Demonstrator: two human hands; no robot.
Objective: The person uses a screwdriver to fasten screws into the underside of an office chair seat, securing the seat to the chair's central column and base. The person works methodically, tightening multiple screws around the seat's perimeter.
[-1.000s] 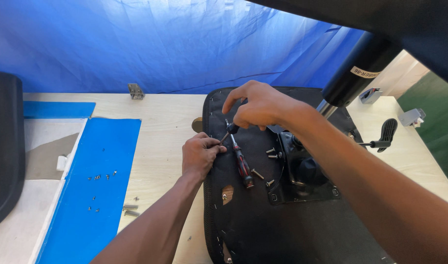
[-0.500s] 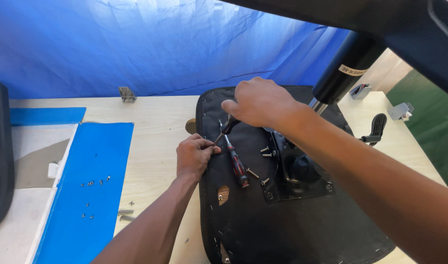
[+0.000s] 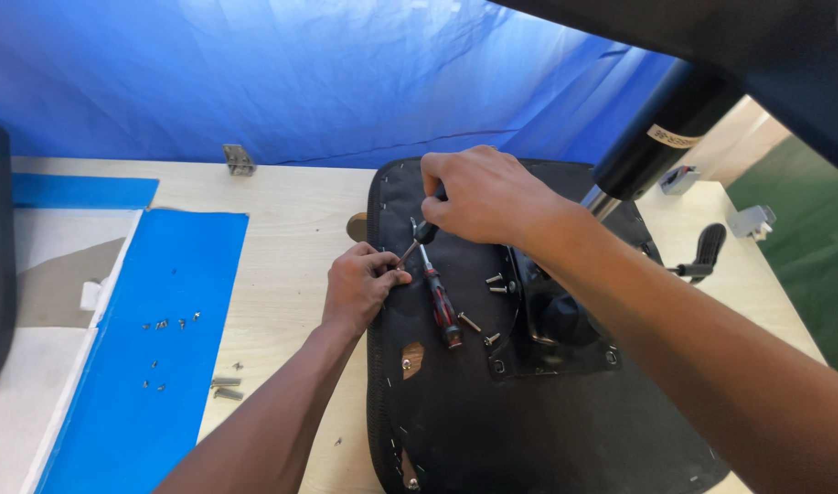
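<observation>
now right hand [image 3: 478,197] grips a screwdriver [image 3: 417,240]; left hand [image 3: 359,285] steadies its tip.

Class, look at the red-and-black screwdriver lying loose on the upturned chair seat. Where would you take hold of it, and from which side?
Probably by the handle of the red-and-black screwdriver, pinched across its width from above. It lies flat on the black seat underside, handle end towards the person, its thin shaft running up under the right hand. Loose bolts lie just right of it.

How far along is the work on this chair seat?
Done: several screws lie loose on the seat. In hand: the right hand works a screwdriver at the seat's edge, left hand steadying there. Left: the plate remains on the seat.
</observation>
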